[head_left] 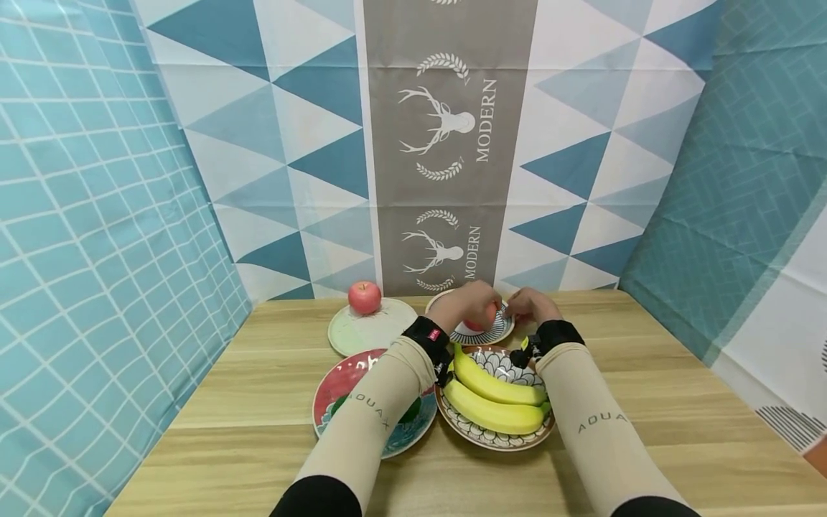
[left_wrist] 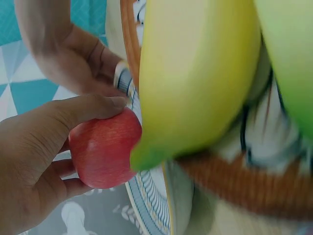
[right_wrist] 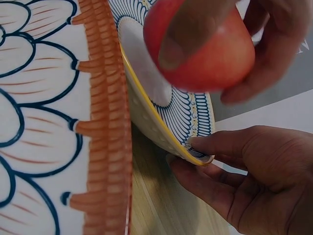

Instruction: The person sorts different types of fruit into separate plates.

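While your left hand curls thumb and fingers around the red apple, the fruit sits just over the middle of the blue-striped plate, so its weight looks shared between your grip and the dish; whether it actually touches the plate I cannot tell. Your right hand pinches that plate's near rim, thumb on top and fingers beneath, which seems meant to keep the dish from sliding or tipping on the worktop. Just in front of it, touching or nearly so, stands the orange-rimmed plate carrying two bananas, close enough that both your wrists hang right over them. To your left, a second apple rests on a pale plate, and a red and green plate lies partly under your left forearm.
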A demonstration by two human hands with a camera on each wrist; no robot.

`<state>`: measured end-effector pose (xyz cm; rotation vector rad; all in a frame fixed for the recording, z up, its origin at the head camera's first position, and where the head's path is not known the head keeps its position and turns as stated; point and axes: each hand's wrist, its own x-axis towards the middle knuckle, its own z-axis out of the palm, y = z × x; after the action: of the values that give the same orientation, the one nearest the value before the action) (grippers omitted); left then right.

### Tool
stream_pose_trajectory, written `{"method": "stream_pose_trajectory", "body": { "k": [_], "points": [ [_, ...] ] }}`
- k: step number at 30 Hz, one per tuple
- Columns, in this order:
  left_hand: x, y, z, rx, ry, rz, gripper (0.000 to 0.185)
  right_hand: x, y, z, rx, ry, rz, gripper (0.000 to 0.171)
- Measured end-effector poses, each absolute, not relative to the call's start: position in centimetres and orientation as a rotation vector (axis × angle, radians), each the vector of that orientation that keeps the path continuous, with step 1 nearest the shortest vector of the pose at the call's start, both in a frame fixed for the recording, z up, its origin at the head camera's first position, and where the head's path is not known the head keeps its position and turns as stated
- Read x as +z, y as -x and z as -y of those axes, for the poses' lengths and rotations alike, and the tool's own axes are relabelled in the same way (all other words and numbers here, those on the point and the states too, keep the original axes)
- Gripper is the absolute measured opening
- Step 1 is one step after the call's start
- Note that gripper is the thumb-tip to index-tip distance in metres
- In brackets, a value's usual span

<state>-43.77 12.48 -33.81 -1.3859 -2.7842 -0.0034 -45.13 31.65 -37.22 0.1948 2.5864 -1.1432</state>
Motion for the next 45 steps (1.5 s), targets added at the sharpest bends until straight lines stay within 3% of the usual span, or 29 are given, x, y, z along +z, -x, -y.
{"method": "stream_pose_trajectory", "body": {
  "k": [6,13,22,32,38,45],
  "points": [
    [-34.4,42.6,-14.0,-0.075,1.444,2.783,0.008,-37.0,43.5,-31.7,-1.202,-0.136,-2.558,0.017],
    [-35.0,42.4,-14.5,-0.075,1.434,2.794,0.01,-37.0,42.8,-31.9,-1.198,-0.096,-2.571,0.024],
    [-36.0,42.9,-14.3,-0.036,1.452,2.786,0.006,-37.2,43.4,-32.1,-1.18,-0.06,-2.531,0.02],
    [-35.5,42.5,-14.1,0.085,1.425,2.773,0.017,-36.9,43.1,-31.8,-1.152,-0.032,-2.58,0.024],
    [-34.7,42.3,-13.6,0.009,1.44,2.766,0.013,-36.7,43.2,-31.9,-1.185,-0.027,-2.566,0.022],
    [-32.8,42.4,-12.8,0.063,1.486,2.735,0.036,-36.2,43.4,-31.8,-1.188,-0.043,-2.559,0.029]
  ]
}}
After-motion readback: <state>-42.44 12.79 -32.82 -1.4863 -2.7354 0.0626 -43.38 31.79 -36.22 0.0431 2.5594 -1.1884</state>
